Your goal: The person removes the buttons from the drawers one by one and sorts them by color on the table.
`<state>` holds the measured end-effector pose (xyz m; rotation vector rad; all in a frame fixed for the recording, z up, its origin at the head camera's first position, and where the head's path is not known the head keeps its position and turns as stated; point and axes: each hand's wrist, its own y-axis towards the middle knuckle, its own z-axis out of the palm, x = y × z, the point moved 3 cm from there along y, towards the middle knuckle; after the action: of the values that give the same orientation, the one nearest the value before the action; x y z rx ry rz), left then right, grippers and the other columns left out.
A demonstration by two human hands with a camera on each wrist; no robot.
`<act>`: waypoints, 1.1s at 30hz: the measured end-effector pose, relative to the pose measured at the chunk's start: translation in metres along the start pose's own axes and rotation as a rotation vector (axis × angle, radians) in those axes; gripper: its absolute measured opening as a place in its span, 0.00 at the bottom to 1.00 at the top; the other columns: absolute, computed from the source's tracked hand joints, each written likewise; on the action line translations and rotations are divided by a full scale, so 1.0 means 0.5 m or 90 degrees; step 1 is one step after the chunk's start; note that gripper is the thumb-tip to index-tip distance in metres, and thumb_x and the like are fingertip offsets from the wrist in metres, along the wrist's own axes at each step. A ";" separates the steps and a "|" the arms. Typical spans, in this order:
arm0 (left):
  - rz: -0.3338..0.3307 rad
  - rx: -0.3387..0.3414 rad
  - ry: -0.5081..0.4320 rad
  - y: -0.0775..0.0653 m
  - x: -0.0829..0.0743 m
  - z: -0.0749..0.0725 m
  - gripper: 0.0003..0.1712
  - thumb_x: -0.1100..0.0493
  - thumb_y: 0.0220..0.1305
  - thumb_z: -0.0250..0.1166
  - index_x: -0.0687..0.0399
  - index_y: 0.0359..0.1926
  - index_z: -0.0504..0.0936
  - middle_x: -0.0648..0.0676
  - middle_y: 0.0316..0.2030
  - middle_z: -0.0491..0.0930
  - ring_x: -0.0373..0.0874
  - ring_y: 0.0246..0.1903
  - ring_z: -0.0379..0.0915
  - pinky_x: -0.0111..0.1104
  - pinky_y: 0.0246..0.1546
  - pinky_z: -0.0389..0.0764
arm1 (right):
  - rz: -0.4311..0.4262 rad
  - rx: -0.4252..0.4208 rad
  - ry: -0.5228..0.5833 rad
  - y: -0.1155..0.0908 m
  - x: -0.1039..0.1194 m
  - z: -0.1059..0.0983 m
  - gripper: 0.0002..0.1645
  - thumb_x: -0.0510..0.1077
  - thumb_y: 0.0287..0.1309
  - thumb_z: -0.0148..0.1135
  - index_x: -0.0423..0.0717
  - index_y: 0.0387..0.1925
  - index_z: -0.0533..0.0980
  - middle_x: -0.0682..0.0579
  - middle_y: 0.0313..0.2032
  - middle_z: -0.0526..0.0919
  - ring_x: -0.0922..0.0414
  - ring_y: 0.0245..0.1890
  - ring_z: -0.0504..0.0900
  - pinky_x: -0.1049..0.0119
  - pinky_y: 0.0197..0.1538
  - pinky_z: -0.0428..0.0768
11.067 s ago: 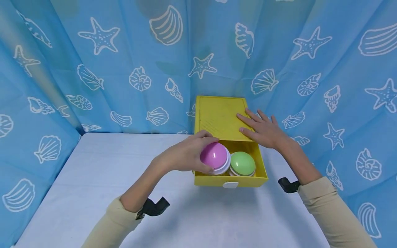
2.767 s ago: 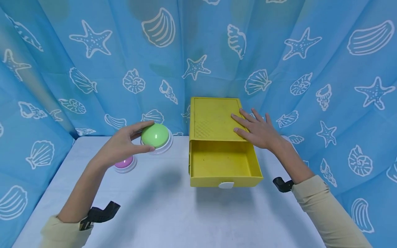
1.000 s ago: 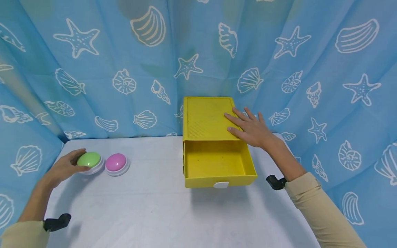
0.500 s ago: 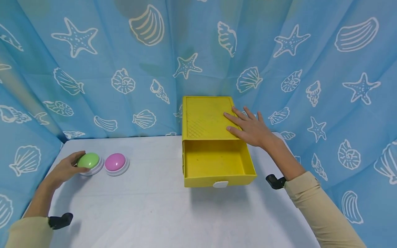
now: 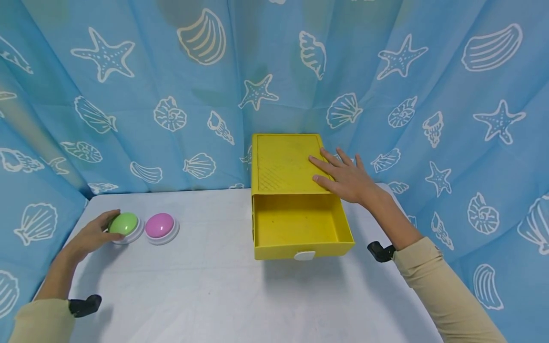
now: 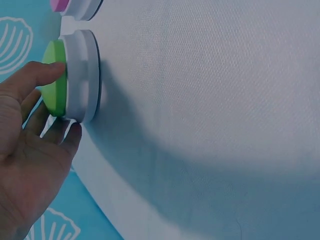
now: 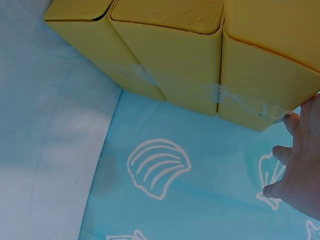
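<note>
1. Left hand holds the green button, with its thumb on one side and its fingers on the other.
2. The green button sits on the white table, near the far left corner. It has a round green top and a white bottom.
3. The pink button is just beside it, to the right. From the left wrist, a thin gap shows between the two.
4. Right hand lies on the right edge of the yellow box, fingers spread apart.
5. The box is well apart from the buttons. Its drawer is pulled out and has a white knob.
6. From the right wrist, clear tape runs along the box's side.
7. Behind it all hangs a blue curtain with white shells and starfish.
</note>
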<state>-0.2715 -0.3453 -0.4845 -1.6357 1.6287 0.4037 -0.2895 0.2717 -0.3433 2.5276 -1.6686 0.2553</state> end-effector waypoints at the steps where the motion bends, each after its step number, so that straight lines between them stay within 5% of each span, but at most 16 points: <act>1: -0.003 0.001 0.000 0.000 -0.001 0.001 0.55 0.57 0.63 0.67 0.73 0.75 0.39 0.80 0.71 0.35 0.80 0.68 0.28 0.75 0.60 0.43 | -0.002 -0.001 0.000 0.000 0.000 0.000 0.41 0.71 0.72 0.36 0.62 0.79 0.48 0.49 0.79 0.42 0.39 0.76 0.33 0.29 0.67 0.28; 13: 0.007 -0.001 0.002 0.018 0.018 0.008 0.58 0.52 0.61 0.69 0.71 0.75 0.40 0.80 0.71 0.36 0.80 0.68 0.30 0.75 0.59 0.46 | -0.001 -0.008 -0.010 0.000 0.001 -0.001 0.41 0.71 0.72 0.36 0.62 0.79 0.49 0.49 0.79 0.43 0.38 0.76 0.34 0.28 0.68 0.29; 26: 0.006 0.000 0.015 0.001 -0.006 0.013 0.56 0.50 0.67 0.65 0.71 0.75 0.38 0.80 0.71 0.35 0.81 0.68 0.29 0.76 0.58 0.47 | 0.001 -0.005 -0.006 0.000 0.001 0.000 0.41 0.71 0.72 0.37 0.63 0.79 0.49 0.50 0.79 0.43 0.38 0.76 0.34 0.29 0.68 0.29; 33: 0.038 -0.083 -0.025 0.000 -0.031 0.005 0.54 0.46 0.69 0.63 0.66 0.77 0.40 0.77 0.73 0.41 0.77 0.70 0.34 0.73 0.60 0.51 | 0.000 -0.006 -0.004 0.001 0.000 0.002 0.41 0.71 0.72 0.37 0.63 0.79 0.49 0.50 0.79 0.43 0.39 0.76 0.34 0.29 0.68 0.29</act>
<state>-0.2725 -0.3327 -0.4754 -1.6672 1.6546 0.5784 -0.2899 0.2713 -0.3441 2.5245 -1.6685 0.2385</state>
